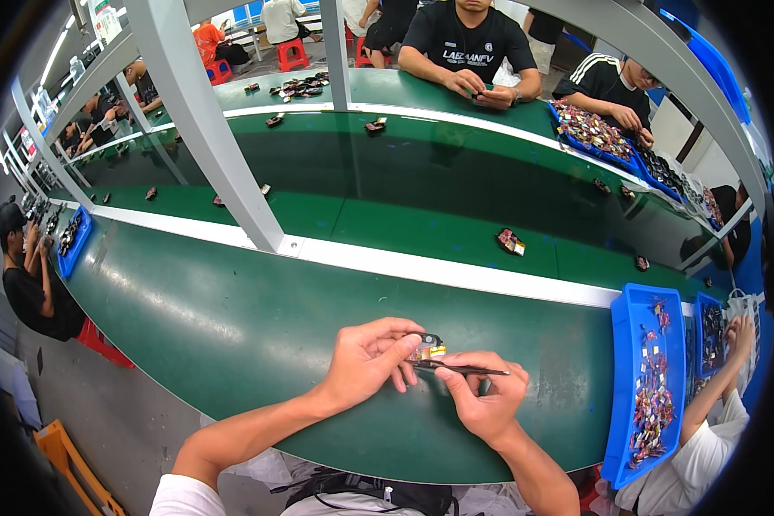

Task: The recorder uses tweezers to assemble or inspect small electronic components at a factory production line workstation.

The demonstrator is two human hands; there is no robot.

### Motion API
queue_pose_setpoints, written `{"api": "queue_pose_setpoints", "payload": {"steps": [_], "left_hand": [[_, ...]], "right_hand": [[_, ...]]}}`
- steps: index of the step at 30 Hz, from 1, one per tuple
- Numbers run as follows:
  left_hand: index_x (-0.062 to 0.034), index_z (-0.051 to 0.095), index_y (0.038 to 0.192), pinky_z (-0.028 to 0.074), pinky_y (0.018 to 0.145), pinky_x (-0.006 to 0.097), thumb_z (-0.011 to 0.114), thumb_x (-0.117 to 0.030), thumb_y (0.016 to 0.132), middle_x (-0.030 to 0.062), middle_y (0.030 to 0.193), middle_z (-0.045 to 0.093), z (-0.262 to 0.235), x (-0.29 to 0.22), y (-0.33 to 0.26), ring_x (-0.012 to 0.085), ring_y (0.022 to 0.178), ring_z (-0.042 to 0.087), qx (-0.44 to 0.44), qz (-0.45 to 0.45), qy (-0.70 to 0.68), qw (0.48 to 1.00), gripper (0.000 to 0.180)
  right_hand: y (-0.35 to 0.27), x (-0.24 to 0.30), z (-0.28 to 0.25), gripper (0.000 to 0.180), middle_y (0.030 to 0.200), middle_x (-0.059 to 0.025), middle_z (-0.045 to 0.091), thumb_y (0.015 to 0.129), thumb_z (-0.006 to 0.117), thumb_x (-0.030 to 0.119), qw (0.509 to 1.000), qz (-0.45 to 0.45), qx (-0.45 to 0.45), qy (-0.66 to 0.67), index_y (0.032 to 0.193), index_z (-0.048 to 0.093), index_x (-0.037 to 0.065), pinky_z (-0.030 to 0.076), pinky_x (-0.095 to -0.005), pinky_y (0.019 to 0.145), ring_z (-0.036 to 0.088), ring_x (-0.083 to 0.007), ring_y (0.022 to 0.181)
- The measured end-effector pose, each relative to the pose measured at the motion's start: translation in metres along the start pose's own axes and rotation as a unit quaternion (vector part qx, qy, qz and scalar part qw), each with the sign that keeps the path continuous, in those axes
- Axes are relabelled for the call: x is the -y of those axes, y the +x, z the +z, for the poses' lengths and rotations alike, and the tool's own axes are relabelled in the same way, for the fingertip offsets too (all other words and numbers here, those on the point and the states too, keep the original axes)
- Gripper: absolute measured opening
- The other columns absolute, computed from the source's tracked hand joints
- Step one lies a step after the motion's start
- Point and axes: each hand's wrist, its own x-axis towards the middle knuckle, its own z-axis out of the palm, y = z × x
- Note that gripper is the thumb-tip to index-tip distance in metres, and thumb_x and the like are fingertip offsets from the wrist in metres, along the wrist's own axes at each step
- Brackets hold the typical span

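Note:
My left hand (363, 363) is closed around a small black plastic casing (425, 338), pinched between thumb and fingers over the green worktop (258, 327). A yellow-and-silver part (436, 352) shows at the casing's open side. In my right hand (488, 402) is a pair of dark tweezers (480, 371), lying slantwise with their tips at the casing. Both hands are close together, and the fingers hide part of the casing. Whether the tips grip anything is too small to tell.
A blue tray (615, 413) of small coloured parts stands to my right, a second blue tray (699, 303) beyond it. Past a white rail (439, 273), a dark green conveyor belt (387, 202) carries scattered assemblies. A grey post (224, 146) rises ahead. Co-workers sit across and at both sides.

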Motion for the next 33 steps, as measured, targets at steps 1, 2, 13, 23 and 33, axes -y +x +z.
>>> {"api": "queue_pose_setpoints", "payload": {"steps": [1,2,13,23,33], "left_hand": [[0.0102,0.061,0.119,0.059,0.050,0.028,0.060,-0.007,0.101,0.0188,0.094,0.071,0.0003,0.0002,0.0000,0.0213,0.066,0.072,0.000,0.000,0.000,1.000,0.025],[0.0102,0.061,0.119,0.059,0.050,0.028,0.059,-0.007,0.101,0.0189,0.094,0.071,0.0007,0.0004,0.0001,0.0211,0.066,0.072,0.001,0.000,0.002,1.000,0.025],[0.0102,0.061,0.120,0.059,0.050,0.027,0.058,-0.007,0.102,0.0193,0.094,0.071,0.0032,-0.0013,0.0007,0.0211,0.065,0.072,0.011,-0.006,-0.002,1.000,0.025],[0.0094,0.061,0.120,0.058,0.052,0.027,0.059,-0.008,0.102,0.0186,0.095,0.070,0.0053,0.0013,0.0024,0.0201,0.067,0.072,0.013,-0.010,0.000,1.000,0.026],[0.0099,0.063,0.118,0.056,0.052,0.026,0.059,-0.008,0.102,0.0152,0.090,0.071,0.0051,0.0018,0.0031,0.0177,0.065,0.070,0.011,-0.029,0.006,1.000,0.025]], "right_hand": [[0.0002,-0.0001,-0.0001,0.015,0.078,-0.0047,0.076,0.077,0.083,0.002,1.000,0.000,0.000,0.000,0.090,0.075,0.004,0.031,-0.0204,0.041,0.041,-0.0033,0.039],[0.0005,-0.0001,-0.0001,0.015,0.078,-0.0045,0.076,0.077,0.083,0.002,1.000,-0.002,0.000,0.002,0.089,0.075,0.004,0.030,-0.0205,0.041,0.041,-0.0034,0.039],[0.0007,-0.0003,-0.0034,0.015,0.074,-0.0040,0.074,0.078,0.083,0.003,1.000,0.009,0.001,0.009,0.090,0.075,0.004,0.029,-0.0210,0.041,0.041,-0.0031,0.039],[-0.0016,-0.0045,-0.0041,0.015,0.075,-0.0043,0.075,0.077,0.083,0.003,1.000,0.012,-0.006,0.021,0.089,0.075,0.004,0.029,-0.0208,0.041,0.041,-0.0028,0.040],[-0.0007,-0.0029,-0.0059,0.016,0.075,-0.0052,0.075,0.076,0.084,0.001,1.000,0.014,0.005,0.027,0.088,0.075,0.004,0.030,-0.0211,0.041,0.041,-0.0032,0.040]]}}
